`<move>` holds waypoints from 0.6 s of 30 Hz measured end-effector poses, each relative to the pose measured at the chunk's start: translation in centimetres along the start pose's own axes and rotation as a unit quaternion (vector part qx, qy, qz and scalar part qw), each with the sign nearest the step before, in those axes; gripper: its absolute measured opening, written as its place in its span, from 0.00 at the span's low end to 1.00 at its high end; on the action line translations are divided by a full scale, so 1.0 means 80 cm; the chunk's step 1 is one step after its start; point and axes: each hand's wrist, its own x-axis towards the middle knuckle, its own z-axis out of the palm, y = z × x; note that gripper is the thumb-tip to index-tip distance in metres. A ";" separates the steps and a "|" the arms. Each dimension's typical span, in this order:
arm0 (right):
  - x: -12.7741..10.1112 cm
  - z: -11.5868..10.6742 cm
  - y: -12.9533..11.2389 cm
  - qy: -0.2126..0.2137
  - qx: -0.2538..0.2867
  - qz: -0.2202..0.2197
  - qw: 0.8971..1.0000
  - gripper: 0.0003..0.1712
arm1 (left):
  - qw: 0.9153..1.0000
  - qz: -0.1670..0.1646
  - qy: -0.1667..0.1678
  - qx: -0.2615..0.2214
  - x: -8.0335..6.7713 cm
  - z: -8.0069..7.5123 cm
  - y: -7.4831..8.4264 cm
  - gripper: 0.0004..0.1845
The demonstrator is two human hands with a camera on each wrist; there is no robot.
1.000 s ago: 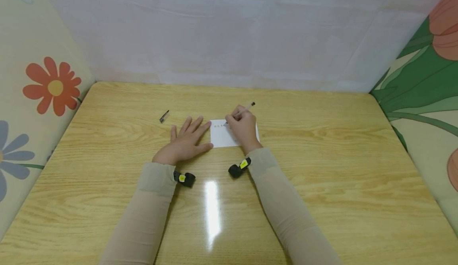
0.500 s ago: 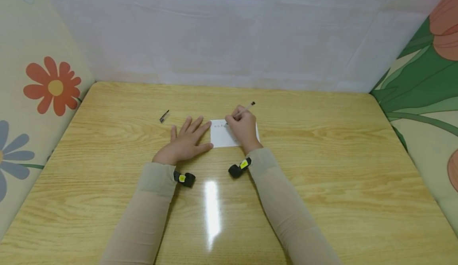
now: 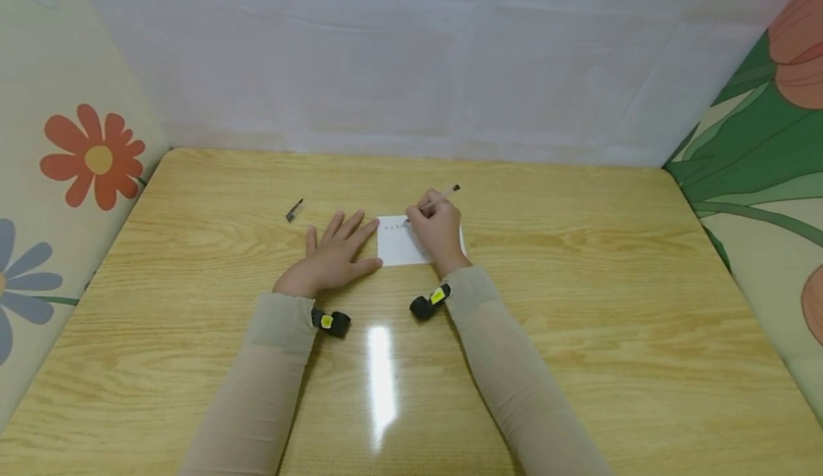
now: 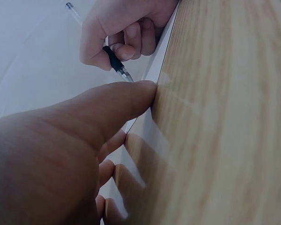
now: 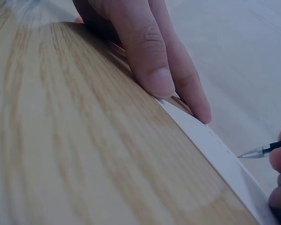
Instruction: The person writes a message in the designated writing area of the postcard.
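Observation:
A small white sheet of paper [image 3: 403, 247] lies on the wooden table, with a short row of tiny dark marks near its top left. My right hand [image 3: 439, 229] pinches a pen [image 3: 442, 196] with a clear barrel and a dark grip; its metal tip [image 5: 253, 153] is right at the paper's surface. The hand covers the sheet's right part. My left hand [image 3: 334, 254] lies spread on the table, thumb and index fingertip at the paper's left edge. In the left wrist view, the thumb [image 4: 131, 97] presses at the sheet's near edge.
A pen cap [image 3: 295, 209] with a dark clip lies on the table [image 3: 579, 283] beyond my left hand. A pale cloth [image 3: 418, 54] hangs behind the far edge. Flower-patterned panels [image 3: 96, 159] stand on both sides.
The pen tip shifts very slightly over the paper, around the end of the row of marks. The left hand, the sheet and the cap stay in place.

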 end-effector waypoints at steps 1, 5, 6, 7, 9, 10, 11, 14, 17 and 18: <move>0.000 0.000 0.000 0.005 -0.003 -0.002 1.000 0.11 | 1.000 0.000 0.000 0.001 0.000 0.000 0.000 0.41; 0.001 -0.001 0.001 0.029 -0.010 -0.009 0.999 0.11 | 1.000 0.000 0.002 0.001 -0.001 0.000 0.000 0.41; 0.001 -0.001 0.001 0.034 -0.009 -0.010 0.999 0.11 | 1.000 0.001 0.003 -0.002 -0.001 0.001 -0.001 0.41; 0.001 -0.001 0.001 0.036 -0.008 -0.011 0.999 0.10 | 1.000 0.002 0.004 -0.004 -0.001 0.001 -0.001 0.41; 0.001 -0.001 0.001 0.034 -0.002 -0.012 0.999 0.10 | 1.000 0.003 0.005 -0.008 -0.002 0.001 -0.001 0.41; 0.000 -0.001 0.001 0.031 0.003 -0.011 0.999 0.10 | 1.000 0.003 0.006 -0.009 -0.002 0.001 -0.001 0.42; 0.000 -0.001 0.001 0.028 0.005 -0.012 1.000 0.10 | 1.000 0.004 0.006 -0.012 -0.002 0.001 -0.001 0.42; 0.000 -0.002 0.000 0.017 0.012 -0.012 1.000 0.10 | 1.000 0.004 0.006 -0.011 -0.003 0.000 0.001 0.42; 0.000 -0.002 -0.001 0.008 0.012 -0.011 1.000 0.10 | 1.000 0.005 0.006 -0.010 -0.003 0.000 0.002 0.41; 0.000 -0.002 -0.001 0.006 0.011 -0.010 1.000 0.10 | 1.000 0.004 0.005 -0.008 -0.003 -0.001 0.002 0.41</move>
